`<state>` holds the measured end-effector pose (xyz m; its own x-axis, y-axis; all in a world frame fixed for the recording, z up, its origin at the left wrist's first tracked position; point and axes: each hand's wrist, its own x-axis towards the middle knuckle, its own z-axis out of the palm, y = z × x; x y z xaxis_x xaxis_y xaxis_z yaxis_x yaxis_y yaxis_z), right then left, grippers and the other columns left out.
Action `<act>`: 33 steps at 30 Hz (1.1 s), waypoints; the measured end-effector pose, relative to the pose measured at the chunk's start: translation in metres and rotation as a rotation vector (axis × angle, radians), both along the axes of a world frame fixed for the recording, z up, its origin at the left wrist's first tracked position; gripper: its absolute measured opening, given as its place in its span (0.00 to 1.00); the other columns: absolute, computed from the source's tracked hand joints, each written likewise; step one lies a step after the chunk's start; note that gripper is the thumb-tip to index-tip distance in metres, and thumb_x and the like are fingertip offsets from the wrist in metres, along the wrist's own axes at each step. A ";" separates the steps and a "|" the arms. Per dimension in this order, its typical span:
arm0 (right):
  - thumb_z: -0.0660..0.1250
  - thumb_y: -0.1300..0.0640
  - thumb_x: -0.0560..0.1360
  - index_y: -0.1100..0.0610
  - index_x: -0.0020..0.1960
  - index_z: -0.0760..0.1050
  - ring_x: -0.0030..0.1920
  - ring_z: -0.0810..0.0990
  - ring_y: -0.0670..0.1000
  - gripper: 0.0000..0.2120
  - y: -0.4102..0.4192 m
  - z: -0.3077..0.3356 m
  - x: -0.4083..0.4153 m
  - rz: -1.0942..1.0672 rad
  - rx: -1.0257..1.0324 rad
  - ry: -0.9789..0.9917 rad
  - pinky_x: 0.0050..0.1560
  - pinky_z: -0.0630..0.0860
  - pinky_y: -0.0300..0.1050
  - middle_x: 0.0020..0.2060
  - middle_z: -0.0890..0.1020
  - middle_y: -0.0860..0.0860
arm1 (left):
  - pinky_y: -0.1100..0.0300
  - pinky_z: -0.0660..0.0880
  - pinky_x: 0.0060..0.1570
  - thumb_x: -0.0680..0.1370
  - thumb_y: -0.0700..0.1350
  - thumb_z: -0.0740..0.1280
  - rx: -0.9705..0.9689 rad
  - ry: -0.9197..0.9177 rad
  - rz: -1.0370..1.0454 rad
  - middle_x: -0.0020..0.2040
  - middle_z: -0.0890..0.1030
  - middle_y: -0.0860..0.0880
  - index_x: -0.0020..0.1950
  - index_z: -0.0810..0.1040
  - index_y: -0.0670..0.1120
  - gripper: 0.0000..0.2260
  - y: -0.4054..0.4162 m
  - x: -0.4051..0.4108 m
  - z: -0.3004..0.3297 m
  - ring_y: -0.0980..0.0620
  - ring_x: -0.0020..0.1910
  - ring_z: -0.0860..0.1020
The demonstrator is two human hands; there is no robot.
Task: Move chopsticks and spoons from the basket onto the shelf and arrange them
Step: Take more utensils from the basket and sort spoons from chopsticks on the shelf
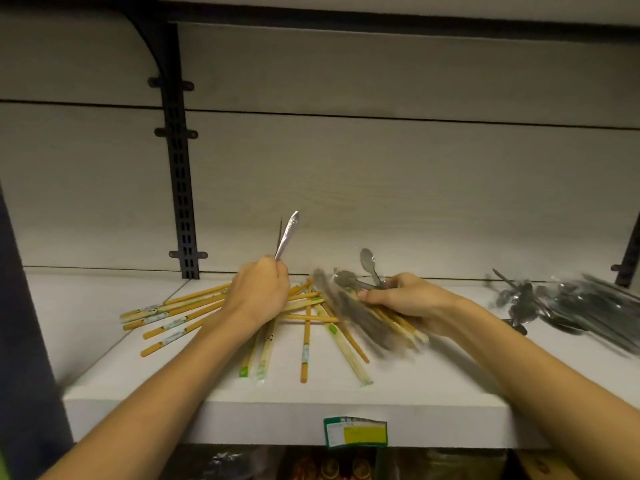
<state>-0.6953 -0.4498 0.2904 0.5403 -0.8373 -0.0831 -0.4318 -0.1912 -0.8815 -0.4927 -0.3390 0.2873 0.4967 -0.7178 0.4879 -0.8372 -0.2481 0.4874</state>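
Several wrapped bamboo chopsticks (180, 315) lie scattered on the white shelf (284, 407). My left hand (258, 294) is above them and grips metal spoon handles (286, 233) that point upward. My right hand (403, 301) grips a mixed bunch: spoons (367, 263) stick up from its fingers, and blurred dark utensils (353, 313) with chopsticks fan out to its left. A pile of metal spoons (568, 304) lies on the shelf at the right. The basket is out of view.
A black slotted upright (180, 188) runs up the back panel behind the chopsticks. A green and yellow price label (356, 432) sits on the shelf's front edge. Packaged goods show dimly on the level below. A dark post stands at the far left.
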 end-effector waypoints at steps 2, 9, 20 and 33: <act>0.76 0.52 0.70 0.66 0.55 0.77 0.37 0.81 0.53 0.21 -0.002 -0.001 0.000 0.013 0.020 -0.048 0.43 0.80 0.48 0.39 0.83 0.56 | 0.57 0.65 0.31 0.83 0.47 0.52 0.019 -0.053 -0.006 0.37 0.76 0.48 0.47 0.74 0.44 0.14 -0.001 -0.007 -0.002 0.50 0.34 0.72; 0.71 0.54 0.76 0.65 0.50 0.80 0.25 0.77 0.48 0.13 0.004 -0.008 -0.001 -0.006 -0.093 -0.116 0.28 0.74 0.38 0.30 0.80 0.53 | 0.52 0.73 0.39 0.82 0.46 0.57 -0.057 -0.044 -0.062 0.40 0.80 0.45 0.49 0.78 0.44 0.11 -0.006 -0.013 -0.011 0.44 0.40 0.76; 0.63 0.51 0.79 0.60 0.42 0.75 0.26 0.76 0.51 0.14 -0.008 -0.007 -0.006 -0.079 -0.399 0.098 0.27 0.76 0.45 0.31 0.76 0.54 | 0.60 0.68 0.32 0.65 0.67 0.72 0.327 -0.053 -0.112 0.33 0.78 0.54 0.39 0.78 0.51 0.20 -0.009 -0.029 0.008 0.55 0.35 0.76; 0.60 0.58 0.77 0.59 0.49 0.70 0.41 0.80 0.57 0.05 -0.009 -0.008 -0.003 -0.086 -0.414 0.070 0.34 0.78 0.47 0.45 0.80 0.58 | 0.59 0.71 0.38 0.69 0.52 0.72 0.422 0.023 -0.059 0.48 0.78 0.49 0.51 0.76 0.51 0.14 -0.020 -0.033 0.009 0.49 0.46 0.76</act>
<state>-0.6985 -0.4590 0.2824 0.4717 -0.8498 0.2354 -0.5180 -0.4831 -0.7059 -0.5261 -0.3586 0.2962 0.4558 -0.8798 0.1348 -0.8463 -0.3815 0.3719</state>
